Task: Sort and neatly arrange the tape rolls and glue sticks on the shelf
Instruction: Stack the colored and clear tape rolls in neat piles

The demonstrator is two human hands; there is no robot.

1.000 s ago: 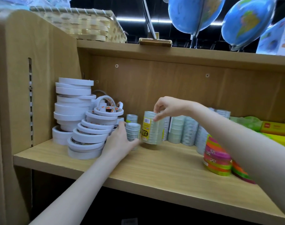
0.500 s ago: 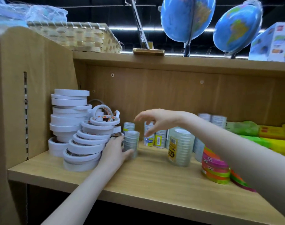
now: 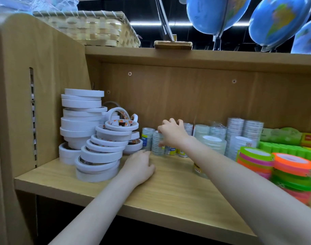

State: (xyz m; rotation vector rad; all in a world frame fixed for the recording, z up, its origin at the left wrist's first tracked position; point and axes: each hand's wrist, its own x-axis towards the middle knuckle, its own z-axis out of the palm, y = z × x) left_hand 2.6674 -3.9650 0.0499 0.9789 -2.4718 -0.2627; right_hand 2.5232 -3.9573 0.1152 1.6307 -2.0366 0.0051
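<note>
My right hand point(image 3: 171, 133) pinches a light, slick clear tape stack point(image 3: 157, 143) near its top; I'd clasp its sides. Left hand point(image 3: 139, 167) rests relaxed on the shelf point(image 3: 169, 191).

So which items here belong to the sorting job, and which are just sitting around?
Job:
white tape rolls
clear tape stacks
neon tape rolls
right hand on a small clear stack
left hand

Bystanders:
woven basket
globes
</note>
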